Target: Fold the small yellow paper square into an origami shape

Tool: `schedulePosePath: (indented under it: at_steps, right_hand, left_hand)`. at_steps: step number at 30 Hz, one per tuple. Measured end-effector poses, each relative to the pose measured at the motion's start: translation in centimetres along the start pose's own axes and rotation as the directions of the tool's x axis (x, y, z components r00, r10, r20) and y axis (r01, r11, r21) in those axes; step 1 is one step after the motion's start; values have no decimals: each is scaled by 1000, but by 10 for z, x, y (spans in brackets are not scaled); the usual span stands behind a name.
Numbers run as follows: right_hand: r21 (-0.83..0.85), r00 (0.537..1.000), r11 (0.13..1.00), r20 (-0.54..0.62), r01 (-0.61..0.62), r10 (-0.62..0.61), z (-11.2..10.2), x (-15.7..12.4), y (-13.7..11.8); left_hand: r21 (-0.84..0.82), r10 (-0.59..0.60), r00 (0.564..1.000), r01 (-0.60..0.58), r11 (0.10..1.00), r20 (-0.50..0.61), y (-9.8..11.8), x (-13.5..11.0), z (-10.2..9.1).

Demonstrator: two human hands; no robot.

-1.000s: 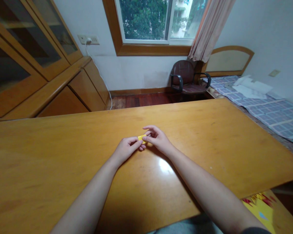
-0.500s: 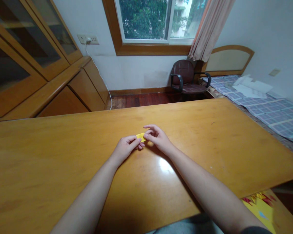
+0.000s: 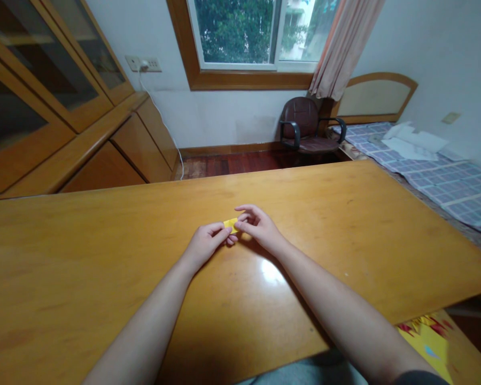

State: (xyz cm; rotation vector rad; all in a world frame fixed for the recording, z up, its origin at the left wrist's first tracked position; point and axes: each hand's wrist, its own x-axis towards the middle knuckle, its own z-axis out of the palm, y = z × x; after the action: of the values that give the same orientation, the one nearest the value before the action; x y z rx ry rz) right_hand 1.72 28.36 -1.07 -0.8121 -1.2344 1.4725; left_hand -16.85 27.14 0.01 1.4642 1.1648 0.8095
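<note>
A small piece of folded yellow paper (image 3: pixel 230 224) is held just above the middle of the wooden table (image 3: pixel 104 256). My left hand (image 3: pixel 209 240) pinches its left and lower edge, thumb on top and the other fingers curled beneath. At the right end, my right hand (image 3: pixel 260 226) grips the paper between thumb and index finger, with another finger raised and stretched to the left. The fingertips cover both ends of the paper, so its full shape is hidden.
Lower right, beside the table, yellow paper (image 3: pixel 427 342) and several red and yellow folded pieces (image 3: pixel 425 324) lie on a lower surface. Beyond the table stand a brown armchair (image 3: pixel 304 125), a bed with a plaid cover (image 3: pixel 433 176) and a wooden cabinet (image 3: pixel 116 144).
My right thumb has shifted very slightly to the left over the yellow paper. Otherwise both hands and the paper stay nearly still.
</note>
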Motion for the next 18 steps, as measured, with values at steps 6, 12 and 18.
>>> schedulePosePath:
  at_steps: [6,12,18]
  right_hand:
    - [4,1000,1000,24,2,-2,0,1,3]
    - [0,1000,1000,23,1,-1,0,2,1]
    - [12,1000,1000,25,-1,0,0,0,-1]
  left_hand:
    - [83,14,999,-17,996,38,3,-2,1]
    - [85,6,997,-12,996,72,7,-3,0]
    - [29,22,996,-25,999,91,7,-2,-1]
